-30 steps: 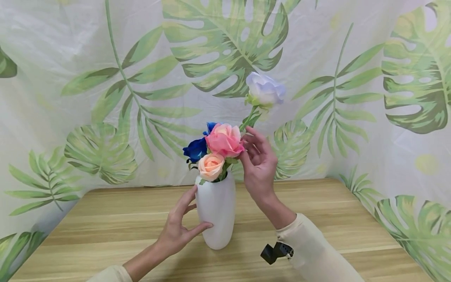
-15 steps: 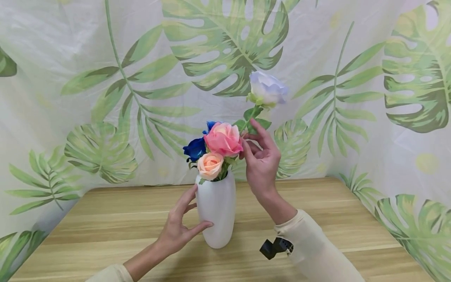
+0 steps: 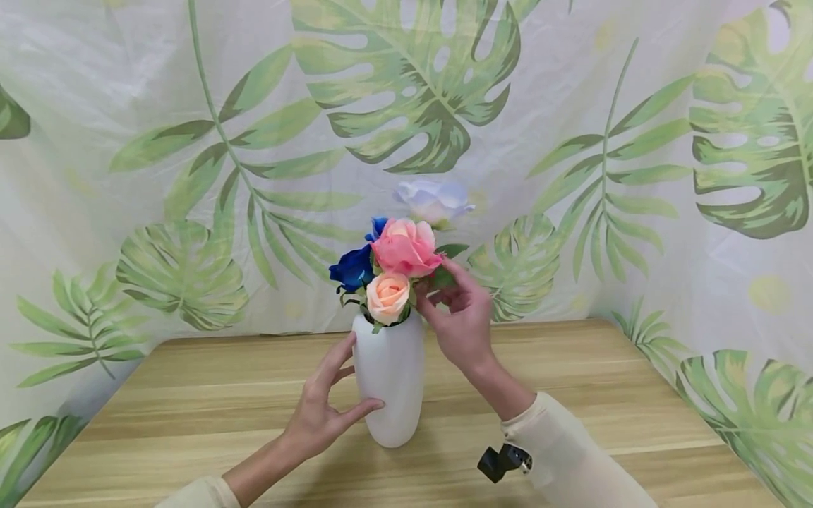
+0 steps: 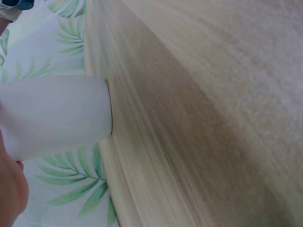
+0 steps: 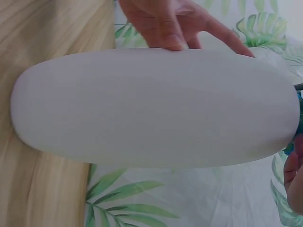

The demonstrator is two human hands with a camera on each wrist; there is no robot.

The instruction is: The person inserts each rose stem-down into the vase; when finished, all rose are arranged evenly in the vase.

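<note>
A white vase point(image 3: 389, 384) stands upright on the table, holding a pink rose point(image 3: 406, 248), a peach rose point(image 3: 388, 298) and blue roses point(image 3: 352, 269). My left hand point(image 3: 320, 409) grips the vase from its left side, thumb across the front. Just right of the mouth, my right hand point(image 3: 465, 321) pinches the green stem below a pale lavender-white rose point(image 3: 435, 200); the pinch itself is partly hidden by leaves and the pink bloom. In the right wrist view the vase point(image 5: 151, 109) fills the middle, with the right hand point(image 5: 296, 177) at the mouth end.
The wood-grain table point(image 3: 209, 395) runs back to a leaf-printed cloth point(image 3: 254, 127) hanging behind it. A black wrist camera point(image 3: 503, 462) is strapped at the right cuff.
The pale rose and my right hand first shifted slightly right, then came down and left, so the bloom now sits behind the pink rose. The peach rose moved slightly right. My left hand stayed put.
</note>
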